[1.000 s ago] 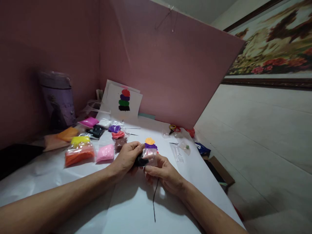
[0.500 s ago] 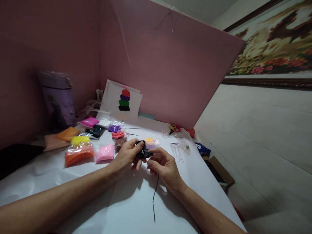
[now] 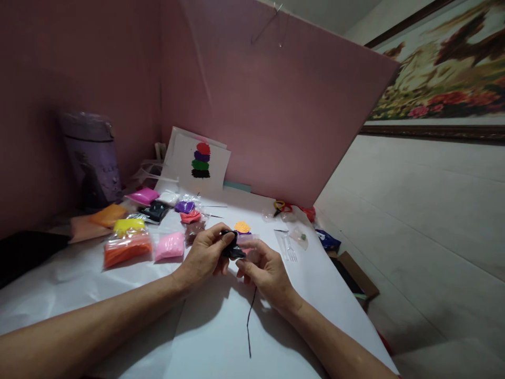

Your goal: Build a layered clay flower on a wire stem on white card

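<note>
My left hand (image 3: 203,252) is closed on a soft, glossy black lump (image 3: 233,248) that looks like modelling clay in a plastic bag, with the thumb pressed on top. From the other side, the thumb and fingers of my right hand (image 3: 268,271) pinch the lump's lower right edge. Below the hands a thin black strand (image 3: 249,326) lies on the white sheet (image 3: 209,337); its upper end is hidden by my right hand. Just beyond my fingers sits an orange-yellow, rough-surfaced clay piece (image 3: 242,227) with a purple one under it.
Several bags of coloured clay, among them an orange bag (image 3: 127,251) and a pink bag (image 3: 169,246), lie to the left. A purple tumbler (image 3: 92,163) stands behind them. A card (image 3: 202,160) with coloured bands leans at the back. Scissors (image 3: 281,206) and a clear plastic fork (image 3: 291,252) lie right.
The black lump is bunched smaller and tilts down toward my right hand. My right fingers have shifted slightly, and more of the orange-yellow piece shows behind.
</note>
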`<action>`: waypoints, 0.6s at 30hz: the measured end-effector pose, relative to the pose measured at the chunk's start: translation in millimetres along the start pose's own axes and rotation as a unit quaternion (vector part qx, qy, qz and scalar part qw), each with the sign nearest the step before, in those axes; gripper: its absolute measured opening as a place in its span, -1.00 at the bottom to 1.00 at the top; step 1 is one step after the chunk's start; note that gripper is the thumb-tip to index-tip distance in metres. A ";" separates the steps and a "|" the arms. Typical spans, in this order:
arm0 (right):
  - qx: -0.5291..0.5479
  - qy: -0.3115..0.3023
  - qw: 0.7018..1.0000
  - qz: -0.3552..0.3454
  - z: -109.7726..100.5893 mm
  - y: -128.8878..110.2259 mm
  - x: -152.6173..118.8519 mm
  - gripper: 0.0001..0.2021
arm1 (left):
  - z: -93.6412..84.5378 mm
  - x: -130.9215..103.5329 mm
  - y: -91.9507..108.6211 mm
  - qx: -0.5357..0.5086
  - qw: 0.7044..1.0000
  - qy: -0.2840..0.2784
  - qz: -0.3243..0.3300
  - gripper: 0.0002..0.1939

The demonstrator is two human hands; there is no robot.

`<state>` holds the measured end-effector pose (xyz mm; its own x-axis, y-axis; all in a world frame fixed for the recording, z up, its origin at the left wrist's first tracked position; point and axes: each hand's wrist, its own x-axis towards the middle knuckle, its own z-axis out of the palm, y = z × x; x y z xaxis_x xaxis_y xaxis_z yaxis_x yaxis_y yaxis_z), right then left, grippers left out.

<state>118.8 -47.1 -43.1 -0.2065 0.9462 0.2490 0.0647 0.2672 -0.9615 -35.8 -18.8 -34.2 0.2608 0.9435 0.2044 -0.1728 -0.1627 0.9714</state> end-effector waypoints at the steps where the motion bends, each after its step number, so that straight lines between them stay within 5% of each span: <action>1: 0.007 -0.003 1.000 0.002 0.1 0.0 0.3 -0.78 | 0.4 -0.1 0.4 0.000 1.000 0.005 0.003 -0.68; 12: -0.002 0.041 0.998 -0.055 1.5 -1.1 -2.6 -0.78 | 1.0 2.1 2.2 0.004 1.000 0.000 0.013 -0.66; 18: -0.035 -0.005 0.999 -0.010 -2.4 2.2 -1.6 -0.74 | -0.7 0.7 -0.1 0.036 0.999 -0.002 0.020 -0.72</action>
<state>121.7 -47.6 -45.3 -0.2183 0.9386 0.2671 0.1285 0.2990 -0.9456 -36.3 -18.0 -34.3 0.2591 0.9347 0.2432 -0.1141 -0.2204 0.9687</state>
